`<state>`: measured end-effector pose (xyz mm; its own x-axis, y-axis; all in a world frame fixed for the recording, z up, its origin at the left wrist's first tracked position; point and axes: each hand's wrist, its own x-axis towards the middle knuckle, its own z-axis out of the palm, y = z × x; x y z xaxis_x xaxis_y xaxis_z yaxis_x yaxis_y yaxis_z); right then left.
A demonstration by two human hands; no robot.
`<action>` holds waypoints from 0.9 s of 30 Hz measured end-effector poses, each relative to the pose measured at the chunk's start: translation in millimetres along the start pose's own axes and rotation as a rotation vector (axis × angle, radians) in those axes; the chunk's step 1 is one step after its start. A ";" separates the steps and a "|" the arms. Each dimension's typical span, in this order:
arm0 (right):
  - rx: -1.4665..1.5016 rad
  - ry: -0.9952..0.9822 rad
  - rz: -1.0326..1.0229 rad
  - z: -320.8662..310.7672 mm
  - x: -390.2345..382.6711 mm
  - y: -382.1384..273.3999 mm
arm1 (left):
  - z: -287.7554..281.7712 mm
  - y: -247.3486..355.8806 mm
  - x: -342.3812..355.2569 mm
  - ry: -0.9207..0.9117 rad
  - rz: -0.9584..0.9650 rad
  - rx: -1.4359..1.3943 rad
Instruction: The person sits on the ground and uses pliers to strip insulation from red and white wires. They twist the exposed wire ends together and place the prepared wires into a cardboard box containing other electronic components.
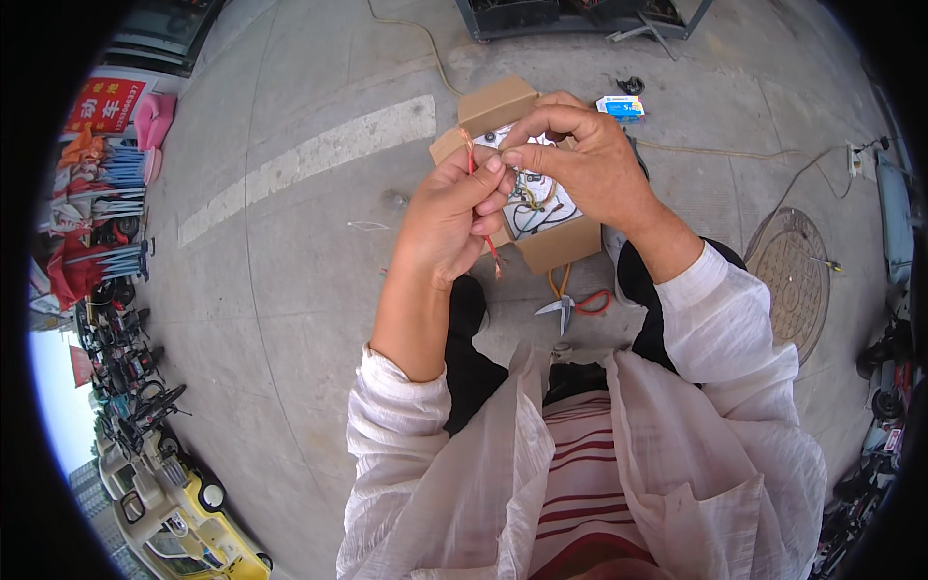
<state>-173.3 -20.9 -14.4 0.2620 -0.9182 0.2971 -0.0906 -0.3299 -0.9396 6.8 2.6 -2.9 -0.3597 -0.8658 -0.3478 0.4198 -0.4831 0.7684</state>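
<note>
My left hand [452, 208] is closed on a red wire [471, 159], whose bare copper end [467, 137] sticks up past the fingers. Its other end, also frayed, hangs out below the palm. Thumb and forefinger of my right hand [580, 145] pinch together right against my left fingertips; what sits in that pinch is too small to make out. Below both hands stands an open cardboard box [561, 244] holding coloured wires and connectors [536, 198] on white material. Scissors [570, 305] with one orange and one red handle lie on the ground just in front of the box.
A blue and white small box [620, 107] and a black roll [630, 86] lie beyond my right hand. Cables run across the concrete to a socket [855, 159] at right, near a round manhole cover [788, 280]. A metal cart [580, 19] stands at the far side.
</note>
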 end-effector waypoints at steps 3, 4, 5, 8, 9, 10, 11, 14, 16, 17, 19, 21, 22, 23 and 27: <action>0.152 0.069 0.152 4.1 -1.9 -2.6 | 2.8 3.3 0.3 0.030 0.091 -0.076; 0.220 0.106 0.224 6.3 -4.0 -4.3 | 0.9 4.2 1.9 0.075 0.167 -0.126; 0.171 0.077 0.216 7.8 -6.4 -5.0 | -2.8 7.4 4.2 0.120 0.247 -0.174; 0.034 -0.010 0.148 15.9 -17.9 -8.0 | -9.2 16.2 5.3 0.222 0.399 -0.279; -0.002 -0.041 0.095 20.4 -22.0 -11.7 | -9.5 18.6 4.7 0.248 0.430 -0.292; -0.038 -0.071 0.042 25.1 -24.8 -14.0 | -9.6 20.9 3.9 0.273 0.461 -0.305; -0.043 -0.067 0.008 29.6 -28.3 -11.3 | -8.8 20.5 4.4 0.252 0.479 -0.292; 0.015 -0.004 0.082 39.6 -32.4 -10.2 | -2.6 19.0 4.0 0.205 0.530 -0.247; 0.051 0.063 0.135 45.1 -33.1 -6.4 | 5.0 19.1 1.5 0.194 0.558 -0.209; 0.068 0.098 0.161 46.0 -33.1 -5.2 | 7.5 18.9 0.8 0.183 0.567 -0.186; 0.083 0.045 0.195 44.6 -30.8 -4.9 | 11.0 18.4 0.1 0.160 0.586 -0.140; 0.077 0.008 0.214 43.3 -29.1 -5.8 | 13.0 17.7 0.6 0.140 0.595 -0.128; 0.064 -0.002 0.215 42.7 -28.5 -6.5 | 13.4 17.3 0.9 0.131 0.599 -0.122; 0.052 -0.013 0.216 42.6 -27.9 -7.6 | 14.1 17.5 0.3 0.117 0.596 -0.126; -0.155 0.034 0.060 45.2 -27.6 -5.2 | 14.5 17.2 -1.5 0.052 0.569 -0.167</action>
<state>-136.6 16.1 -25.3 0.2194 -0.9432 0.2492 -0.2529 -0.3017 -0.9192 2.5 -2.5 18.6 0.0002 -0.9979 0.0649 0.6614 0.0488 0.7485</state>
